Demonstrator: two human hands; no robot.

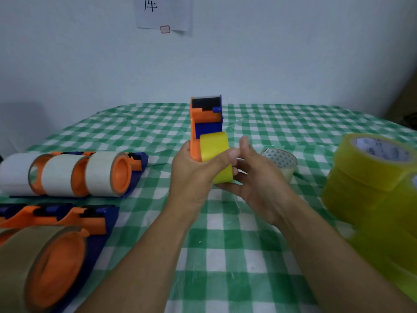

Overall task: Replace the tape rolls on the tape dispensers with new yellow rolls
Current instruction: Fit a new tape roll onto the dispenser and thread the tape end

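An orange and blue tape dispenser (204, 116) stands upright above the table's middle, cutter end up. A yellow tape roll (215, 146) sits on its hub. My left hand (191, 168) grips the dispenser's lower part, its thumb pressed over the yellow roll. My right hand (255, 175) cups the roll from the right and below, thumb raised. A row of dispensers with white rolls (67, 175) lies at the left. Nearer me, further dispensers with a brown roll (40, 263) lie at the lower left. A stack of new yellow rolls (374, 184) stands at the right.
A clear tape roll (282, 160) lies flat on the green checked tablecloth (225, 245) just behind my right hand. A pale wall with a paper sign (164, 14) rises behind the table. The table's far edge runs below the wall.
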